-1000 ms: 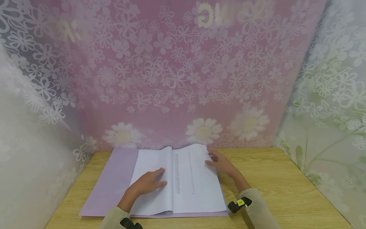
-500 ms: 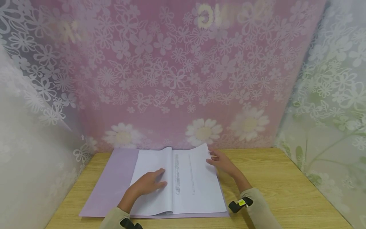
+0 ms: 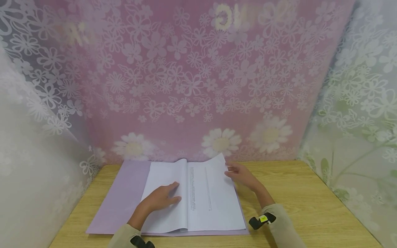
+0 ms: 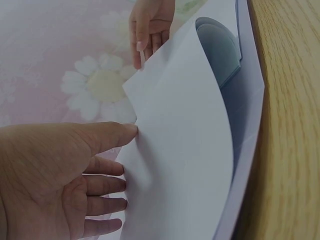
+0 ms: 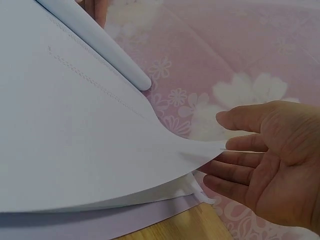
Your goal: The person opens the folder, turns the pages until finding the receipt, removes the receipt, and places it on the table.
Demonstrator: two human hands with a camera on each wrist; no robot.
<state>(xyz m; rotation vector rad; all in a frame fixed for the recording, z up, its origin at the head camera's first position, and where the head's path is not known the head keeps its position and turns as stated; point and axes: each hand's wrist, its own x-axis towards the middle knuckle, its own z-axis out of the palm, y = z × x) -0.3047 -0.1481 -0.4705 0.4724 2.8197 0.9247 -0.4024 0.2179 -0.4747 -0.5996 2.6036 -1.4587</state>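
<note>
An open document with white pages lies in a pale purple cover. My left hand rests on the left-hand page beside the curved fold, its thumb and fingers extended. At the upper right corner of the printed right-hand page is my right hand. That corner is lifted and curls upward. In the right wrist view the sheet's tip meets the straight fingers, while the thumb stands apart from the paper. Lower sheets show beneath the raised one.
The document lies on a wood-grain table, close to a pink flowered backdrop. Pale flowered sheets hang at the left and right. Black straps circle both beige sleeves.
The upper right page corner has risen and curled up more. My right hand has shifted slightly to the right. The left hand has stayed in place.
</note>
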